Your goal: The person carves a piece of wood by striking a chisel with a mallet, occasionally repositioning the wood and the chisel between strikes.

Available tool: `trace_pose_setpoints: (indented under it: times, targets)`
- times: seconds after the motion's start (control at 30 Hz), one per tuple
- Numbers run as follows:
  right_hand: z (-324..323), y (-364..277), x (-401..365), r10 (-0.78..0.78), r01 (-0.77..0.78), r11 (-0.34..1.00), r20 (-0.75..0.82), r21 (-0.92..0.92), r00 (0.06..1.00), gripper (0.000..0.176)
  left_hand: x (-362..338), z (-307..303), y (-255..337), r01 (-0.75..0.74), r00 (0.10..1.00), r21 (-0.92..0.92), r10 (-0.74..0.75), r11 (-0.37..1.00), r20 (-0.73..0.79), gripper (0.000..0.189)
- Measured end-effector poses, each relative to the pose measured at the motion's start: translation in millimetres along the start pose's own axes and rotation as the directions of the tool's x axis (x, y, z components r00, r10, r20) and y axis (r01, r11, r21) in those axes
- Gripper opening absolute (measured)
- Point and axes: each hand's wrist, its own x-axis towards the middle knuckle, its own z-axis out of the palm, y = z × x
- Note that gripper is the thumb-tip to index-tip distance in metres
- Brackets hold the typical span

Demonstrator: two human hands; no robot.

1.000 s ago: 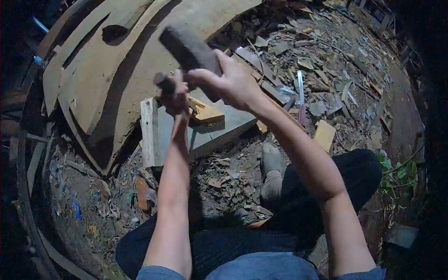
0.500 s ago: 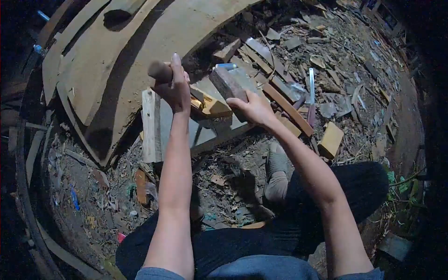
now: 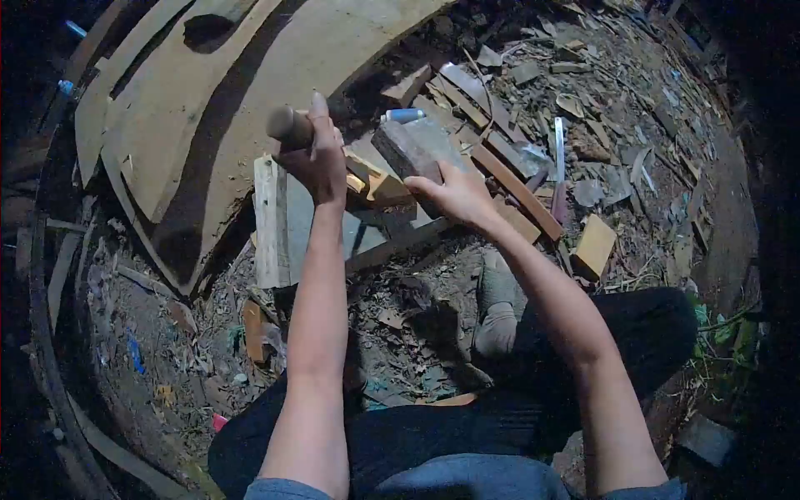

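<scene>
It's prob. a wood wkshp w/ scrap-strewn ground (image 3: 392, 287) & lg. slab (image 3: 325, 50).

Cylinder (image 3: 290, 127) blurred in the left hand (image 3: 322, 162); block (image 3: 406, 152) partly covered by the right hand (image 3: 456, 193); board (image 3: 312, 50) cropped (top edge)

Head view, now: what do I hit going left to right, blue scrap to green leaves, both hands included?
Blue scrap → brown block → left hand → yellow-orange wood piece → right hand → thin pale blade → yellow block → green leaves.
</scene>
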Motion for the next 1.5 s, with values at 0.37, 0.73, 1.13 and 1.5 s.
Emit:
trace_pose_setpoints:
  times: [0.37, 0.73, 1.13, 1.5]
  targets:
    - [-47.7, -68.8, -6.2, -0.146, 0.166, 0.944, -0.092, 0.284, 0.985, 0.074, -5.5, 10.4, -20.8, -0.251, 0.968, 0.357, 0.241, 0.899, 0.073, 0.022]
    - [-86.1, -147.6, -43.0, -0.492, 0.364, 0.799, -0.174, -0.478, 0.853, 0.064, -1.6, -1.2, -72.1, -0.544, 0.839, 0.394, 0.488, 0.740, 0.242, 0.033]
    - [-70.2, -148.9, -56.7, -0.381, 0.335, 0.893, -0.107, -0.302, 0.918, 0.058, 2.3, 4.5, -94.8, -0.396, 0.875, 0.474, 0.481, 0.786, -0.065, 0.031]
    - [-54.5, -97.7, -25.4, -0.198, 0.208, 0.969, -0.079, 0.134, 0.977, 0.063, 7.0, -0.5, 17.9, -0.040, 0.989, -0.183, 0.013, 0.982, -0.148, 0.025]
